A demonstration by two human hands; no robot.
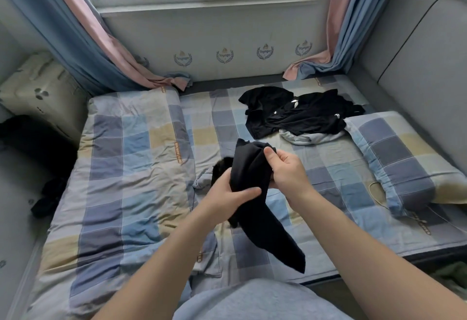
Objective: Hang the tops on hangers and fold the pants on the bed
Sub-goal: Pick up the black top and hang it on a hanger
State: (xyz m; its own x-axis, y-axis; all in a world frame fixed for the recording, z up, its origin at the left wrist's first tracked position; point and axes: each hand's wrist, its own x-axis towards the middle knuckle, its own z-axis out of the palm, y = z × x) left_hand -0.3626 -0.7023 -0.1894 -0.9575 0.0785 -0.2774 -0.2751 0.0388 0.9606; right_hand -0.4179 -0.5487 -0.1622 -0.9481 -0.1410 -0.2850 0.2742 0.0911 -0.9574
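Note:
A black garment [252, 168] hangs bunched above the middle of the bed, its lower end [278, 244] trailing down toward the near edge. My left hand [227, 193] grips its lower middle, thumb across the cloth. My right hand [285, 168] grips its upper right part, thumb on the fabric. Whether it is a top or pants cannot be told. Farther back lies a pile of black tops [298, 112] with small white marks, on a light grey garment [310, 137]. No hanger is in view.
The checked quilt [131, 168] covers the bed's left half. A checked pillow [404, 158] lies at the right by the grey padded headboard [417, 62]. Curtains [101, 49] drape onto the bed at the back. Dark clothing [48, 198] lies at the left edge.

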